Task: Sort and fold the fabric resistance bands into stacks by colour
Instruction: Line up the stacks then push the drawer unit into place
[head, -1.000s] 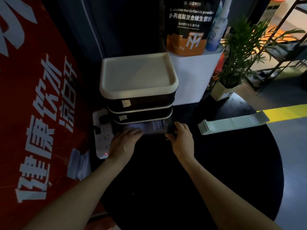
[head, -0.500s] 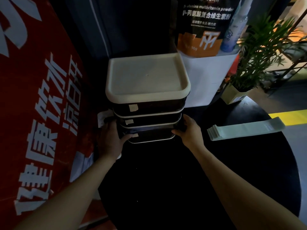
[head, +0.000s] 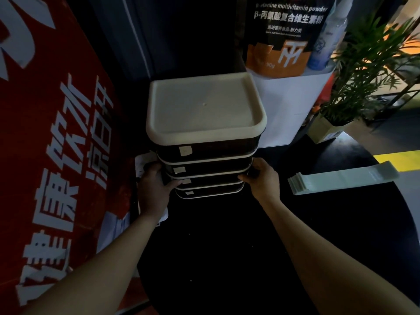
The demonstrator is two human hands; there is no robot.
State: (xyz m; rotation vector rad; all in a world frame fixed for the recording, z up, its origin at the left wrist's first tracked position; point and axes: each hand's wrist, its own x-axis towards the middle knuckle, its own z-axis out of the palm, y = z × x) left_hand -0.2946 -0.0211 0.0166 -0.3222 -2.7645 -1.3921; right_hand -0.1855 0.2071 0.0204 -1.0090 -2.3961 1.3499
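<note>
My left hand and right hand grip the sides of the stacked drawer unit, fingers curled on a lower drawer, while pale green bands lie stacked on the counter; next, probably, fetching another colour.

Drawer stack stands directly ahead of both grips, blocking forward passage. Left grip is hemmed between stack and red banner, over a white power strip. Dark counter lies open behind both grips. Right of the right grip, open counter reaches the green band stack.
</note>
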